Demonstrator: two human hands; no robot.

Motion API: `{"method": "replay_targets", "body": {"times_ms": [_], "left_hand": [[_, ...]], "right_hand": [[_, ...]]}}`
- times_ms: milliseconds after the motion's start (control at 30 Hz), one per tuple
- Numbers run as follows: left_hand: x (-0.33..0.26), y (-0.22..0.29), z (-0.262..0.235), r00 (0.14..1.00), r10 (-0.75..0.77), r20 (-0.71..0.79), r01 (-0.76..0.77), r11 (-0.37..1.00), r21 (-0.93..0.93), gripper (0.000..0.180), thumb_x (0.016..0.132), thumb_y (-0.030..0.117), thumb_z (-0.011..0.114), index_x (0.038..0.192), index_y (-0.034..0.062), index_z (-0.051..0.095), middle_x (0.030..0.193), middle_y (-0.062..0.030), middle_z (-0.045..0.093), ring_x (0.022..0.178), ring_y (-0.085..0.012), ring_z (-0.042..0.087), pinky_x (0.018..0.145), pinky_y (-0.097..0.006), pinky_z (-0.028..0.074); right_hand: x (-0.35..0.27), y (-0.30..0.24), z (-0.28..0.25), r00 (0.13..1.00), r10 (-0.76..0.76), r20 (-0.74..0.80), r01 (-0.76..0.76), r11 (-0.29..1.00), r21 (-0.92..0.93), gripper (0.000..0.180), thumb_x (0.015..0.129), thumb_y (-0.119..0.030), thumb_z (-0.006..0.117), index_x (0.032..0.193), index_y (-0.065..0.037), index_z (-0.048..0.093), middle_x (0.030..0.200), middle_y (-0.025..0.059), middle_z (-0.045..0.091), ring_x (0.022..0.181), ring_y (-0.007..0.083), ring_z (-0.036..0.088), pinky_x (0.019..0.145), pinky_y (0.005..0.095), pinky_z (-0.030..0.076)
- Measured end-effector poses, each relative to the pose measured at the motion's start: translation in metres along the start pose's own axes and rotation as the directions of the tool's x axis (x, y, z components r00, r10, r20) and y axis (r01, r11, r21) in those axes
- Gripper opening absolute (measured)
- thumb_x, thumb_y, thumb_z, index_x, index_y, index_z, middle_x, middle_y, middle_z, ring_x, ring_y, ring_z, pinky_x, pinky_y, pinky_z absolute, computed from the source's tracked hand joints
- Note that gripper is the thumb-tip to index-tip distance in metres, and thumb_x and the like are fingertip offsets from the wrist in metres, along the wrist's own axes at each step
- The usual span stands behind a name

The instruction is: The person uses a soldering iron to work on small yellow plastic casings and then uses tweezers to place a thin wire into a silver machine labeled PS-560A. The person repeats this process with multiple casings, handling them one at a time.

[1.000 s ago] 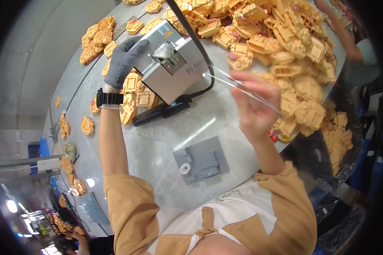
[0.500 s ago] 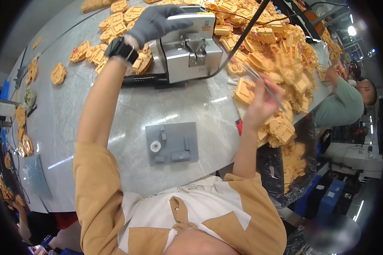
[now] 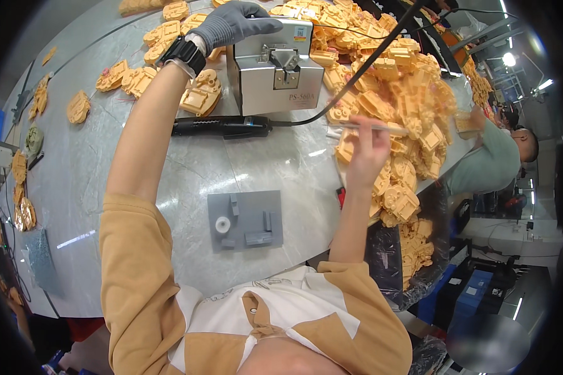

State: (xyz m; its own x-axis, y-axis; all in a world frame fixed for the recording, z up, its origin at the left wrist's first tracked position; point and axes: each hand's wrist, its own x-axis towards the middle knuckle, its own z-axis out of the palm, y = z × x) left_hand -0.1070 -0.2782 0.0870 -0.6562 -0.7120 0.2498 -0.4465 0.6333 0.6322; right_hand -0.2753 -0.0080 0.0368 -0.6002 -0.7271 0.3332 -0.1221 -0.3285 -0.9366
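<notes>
My left hand [image 3: 234, 26], in a grey glove, lies with its fingers stretched out at the top edge of a silver metal box [image 3: 278, 84] with a latch on its face. Just in front of the box lies a black electric screwdriver [image 3: 222, 126], its cable curving off to the right. My bare right hand [image 3: 370, 150] is closed around thin metal tweezers [image 3: 391, 129], held nearly level at the near left edge of a large heap of orange-yellow plastic parts [image 3: 413, 94]. The ends of the tweezers are blurred against the heap.
A grey plate [image 3: 244, 244] with small blocks and a white round piece lies near me on the table. Loose orange-yellow parts [image 3: 200, 94] are left of the box. At the right table edge hangs a black bag [image 3: 385, 259] containing more parts. Another person [image 3: 485, 156] sits far right.
My right hand has shifted slightly left and turned the tweezers from slanting to nearly level. The box stands farther back, and more of the screwdriver shows. The whole view has shifted a little.
</notes>
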Motion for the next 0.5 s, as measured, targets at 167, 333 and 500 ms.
{"method": "replay_targets", "body": {"times_ms": [167,333,500], "left_hand": [[0.0,-0.005,-0.001,1.0,-0.009,0.004,0.009,0.998,-0.064,0.052,0.076,0.049,0.067,0.104,0.0056,0.064,0.092,-0.0078,0.065,0.085,-0.0147,0.06,0.079,-0.027,0.047],[-0.033,0.022,0.011,1.0,0.009,-0.008,-0.01,0.987,-0.162,0.052,0.072,0.046,0.071,0.103,0.0042,0.063,0.094,-0.008,0.066,0.086,-0.0161,0.062,0.078,-0.028,0.048],[-0.103,0.048,0.045,0.856,0.471,-0.213,-0.431,0.878,0.209,0.033,0.07,0.03,0.072,0.094,0.0084,0.063,0.073,-0.0079,0.061,0.071,-0.0272,0.059,0.085,-0.04,0.044]], "right_hand": [[-0.006,-0.025,0.021,0.829,0.111,0.548,-0.13,0.991,-0.003,0.022,0.085,-0.013,0.062,0.102,0.001,0.059,0.098,0.0116,0.064,0.087,0.0143,0.06,0.075,0.0275,0.047],[-0.059,-0.034,-0.004,0.637,0.115,0.763,-0.484,0.829,0.28,0.018,0.083,-0.018,0.063,0.086,-0.001,0.057,0.102,0.0232,0.061,0.094,0.0278,0.061,0.073,0.0315,0.052],[-0.057,-0.017,-0.012,0.781,0.139,0.609,-0.427,0.831,0.357,0.023,0.085,-0.025,0.062,0.082,-0.004,0.054,0.106,0.031,0.057,0.097,0.0371,0.059,0.065,0.0329,0.055]]}}
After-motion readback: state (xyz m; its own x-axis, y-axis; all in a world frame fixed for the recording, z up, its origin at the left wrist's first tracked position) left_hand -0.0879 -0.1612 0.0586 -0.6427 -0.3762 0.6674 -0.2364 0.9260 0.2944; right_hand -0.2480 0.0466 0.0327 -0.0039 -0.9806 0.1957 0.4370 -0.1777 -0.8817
